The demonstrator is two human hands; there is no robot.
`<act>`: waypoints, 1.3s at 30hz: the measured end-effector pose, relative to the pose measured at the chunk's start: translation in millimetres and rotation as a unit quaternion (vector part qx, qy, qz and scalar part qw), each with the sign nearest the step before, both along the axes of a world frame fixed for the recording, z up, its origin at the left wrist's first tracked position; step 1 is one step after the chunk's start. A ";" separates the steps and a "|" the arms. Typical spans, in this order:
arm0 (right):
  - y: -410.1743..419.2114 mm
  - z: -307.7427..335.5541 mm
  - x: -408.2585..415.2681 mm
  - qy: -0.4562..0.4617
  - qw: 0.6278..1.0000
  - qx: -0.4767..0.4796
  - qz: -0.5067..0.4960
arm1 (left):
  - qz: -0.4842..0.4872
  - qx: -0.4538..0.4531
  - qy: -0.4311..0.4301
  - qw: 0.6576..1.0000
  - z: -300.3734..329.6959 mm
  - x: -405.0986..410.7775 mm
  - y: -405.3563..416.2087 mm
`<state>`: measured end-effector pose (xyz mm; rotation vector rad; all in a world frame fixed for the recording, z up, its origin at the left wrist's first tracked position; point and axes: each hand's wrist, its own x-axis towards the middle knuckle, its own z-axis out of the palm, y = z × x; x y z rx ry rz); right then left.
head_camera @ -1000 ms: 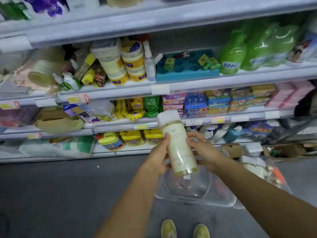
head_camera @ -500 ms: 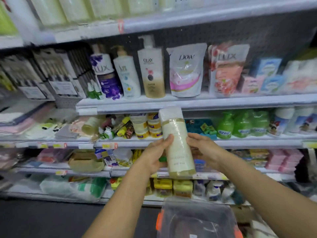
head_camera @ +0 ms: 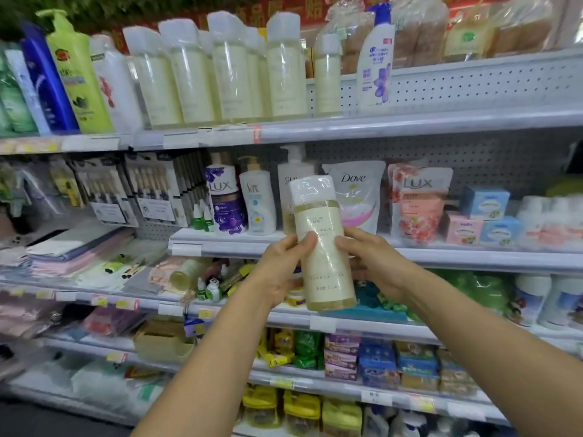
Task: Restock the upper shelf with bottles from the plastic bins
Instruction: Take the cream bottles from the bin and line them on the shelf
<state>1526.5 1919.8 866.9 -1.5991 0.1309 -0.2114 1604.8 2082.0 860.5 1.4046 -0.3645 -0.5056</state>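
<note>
I hold a tall pale-yellow bottle (head_camera: 321, 247) with a white cap, wrapped in clear film, upright in front of the shelves. My left hand (head_camera: 284, 269) grips its left side and my right hand (head_camera: 372, 263) grips its right side. On the upper shelf (head_camera: 410, 126) stands a row of several matching pale-yellow bottles (head_camera: 227, 74), well above the held bottle. To the right of that row the shelf has bare room past a white and purple shampoo bottle (head_camera: 375, 58). The plastic bins are out of view.
Blue, green and white pump bottles (head_camera: 72, 77) fill the upper shelf's left end. Bagged goods (head_camera: 473, 26) sit on top at the right. Behind the held bottle, body wash bottles and refill pouches (head_camera: 353, 193) stand on the middle shelf. Lower shelves hold packed small goods.
My view has tilted up from the floor and the clear bin to the upper shelf. Both hands have lifted the bottle from over the bin to middle-shelf height.
</note>
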 end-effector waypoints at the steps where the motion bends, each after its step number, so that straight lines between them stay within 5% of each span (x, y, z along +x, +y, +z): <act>1: 0.6 5.2 0.5 -0.007 1.000 -0.003 0.001 | 0.010 -0.007 -0.009 1.000 5.2 -0.2 -0.4; 18: 20.7 118.8 63.6 -0.174 0.981 -0.049 -0.071 | 0.022 -0.033 -0.171 0.984 124.2 65.2 5.7; 39: 2.5 251.6 201.2 -0.265 0.953 -0.087 -0.121 | -0.003 -0.063 -0.296 0.953 268.6 191.9 -13.4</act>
